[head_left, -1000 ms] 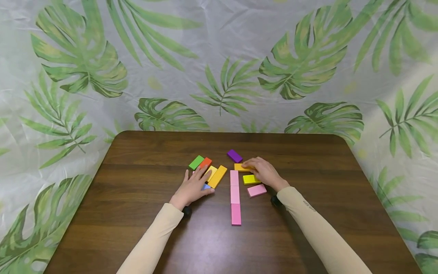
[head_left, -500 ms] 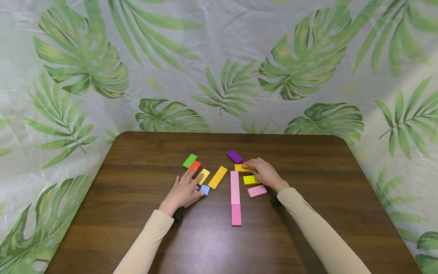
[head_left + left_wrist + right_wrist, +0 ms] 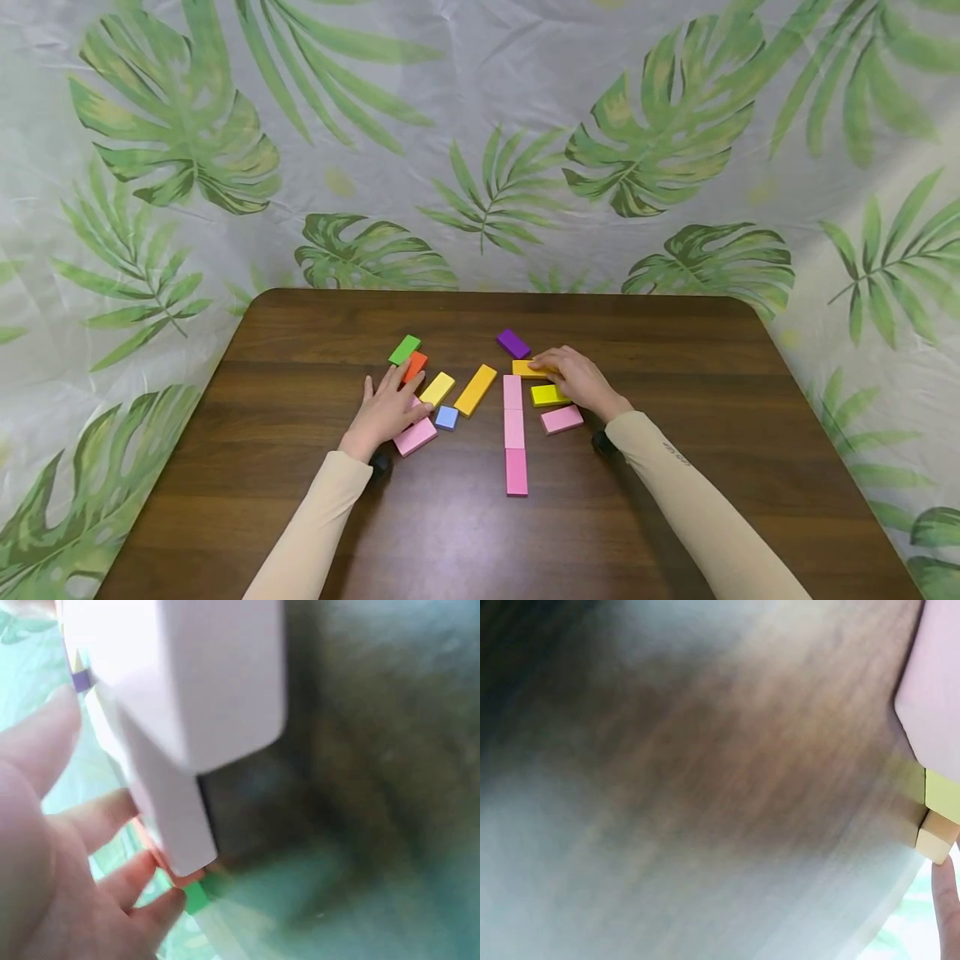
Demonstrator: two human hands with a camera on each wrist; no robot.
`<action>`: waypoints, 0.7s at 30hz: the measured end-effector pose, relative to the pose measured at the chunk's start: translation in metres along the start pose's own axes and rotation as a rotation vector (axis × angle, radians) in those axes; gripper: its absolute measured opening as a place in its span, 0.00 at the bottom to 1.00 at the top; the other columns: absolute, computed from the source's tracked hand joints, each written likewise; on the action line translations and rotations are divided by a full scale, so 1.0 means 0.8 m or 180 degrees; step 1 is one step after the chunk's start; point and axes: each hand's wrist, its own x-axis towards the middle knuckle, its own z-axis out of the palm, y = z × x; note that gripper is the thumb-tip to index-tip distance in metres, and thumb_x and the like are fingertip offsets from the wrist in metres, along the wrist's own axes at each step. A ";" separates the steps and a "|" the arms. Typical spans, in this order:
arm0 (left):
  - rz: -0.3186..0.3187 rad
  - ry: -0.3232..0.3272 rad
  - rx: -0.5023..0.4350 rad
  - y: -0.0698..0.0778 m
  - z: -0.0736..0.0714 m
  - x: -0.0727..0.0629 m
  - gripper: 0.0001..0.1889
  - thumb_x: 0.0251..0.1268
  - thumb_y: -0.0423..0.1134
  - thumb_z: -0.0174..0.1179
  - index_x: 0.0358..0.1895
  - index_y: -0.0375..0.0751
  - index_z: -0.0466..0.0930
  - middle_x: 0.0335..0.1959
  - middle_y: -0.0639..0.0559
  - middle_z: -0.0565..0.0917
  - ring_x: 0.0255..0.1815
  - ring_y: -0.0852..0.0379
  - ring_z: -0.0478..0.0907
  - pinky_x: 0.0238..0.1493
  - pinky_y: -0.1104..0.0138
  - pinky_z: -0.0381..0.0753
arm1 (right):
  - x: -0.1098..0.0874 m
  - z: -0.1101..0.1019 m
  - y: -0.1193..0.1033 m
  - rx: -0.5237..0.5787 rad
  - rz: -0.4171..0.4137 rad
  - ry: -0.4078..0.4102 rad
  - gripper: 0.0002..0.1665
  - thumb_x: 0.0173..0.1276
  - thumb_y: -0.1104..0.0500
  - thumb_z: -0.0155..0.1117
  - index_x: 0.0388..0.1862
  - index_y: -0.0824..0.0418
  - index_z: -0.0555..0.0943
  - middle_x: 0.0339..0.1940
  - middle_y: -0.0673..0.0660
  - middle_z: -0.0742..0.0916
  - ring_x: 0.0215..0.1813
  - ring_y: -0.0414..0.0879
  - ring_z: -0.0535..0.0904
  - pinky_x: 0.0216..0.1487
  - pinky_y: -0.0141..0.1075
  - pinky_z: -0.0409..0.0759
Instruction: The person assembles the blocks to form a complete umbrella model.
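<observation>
My left hand (image 3: 381, 414) lies with fingers spread over loose blocks on the left: a green block (image 3: 405, 348), a red-orange block (image 3: 416, 367) and a pink block (image 3: 416, 437). Part of another pink piece shows beneath its fingers. Beside its thumb are a pale yellow block (image 3: 437, 389) and a small blue block (image 3: 446, 418). My right hand (image 3: 583, 383) pinches the right end of an orange block (image 3: 521, 368), which lies crosswise at the top of a straight column of pink blocks (image 3: 514, 429). In the right wrist view a fingertip meets that orange block's (image 3: 935, 836) end.
A longer orange block (image 3: 476, 391) lies slanted between the left group and the column. Behind the column is a purple block (image 3: 513, 343). A bright yellow block (image 3: 548, 396) and a pink block (image 3: 562, 419) sit below the right hand on the brown table (image 3: 660, 350).
My left hand has slid left, shifting the green, red-orange, pale yellow, blue and pink blocks away from the long orange one and spreading them. The right hand stays on its orange block.
</observation>
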 end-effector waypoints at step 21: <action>0.0923 0.0377 0.0106 0.085 0.018 0.047 0.27 0.60 0.43 0.67 0.63 0.40 0.74 0.61 0.39 0.73 0.63 0.42 0.68 0.66 0.44 0.57 | 0.006 0.000 0.010 0.0009 0.0021 -0.0030 0.19 0.64 0.71 0.62 0.53 0.59 0.83 0.53 0.54 0.83 0.55 0.51 0.75 0.58 0.48 0.73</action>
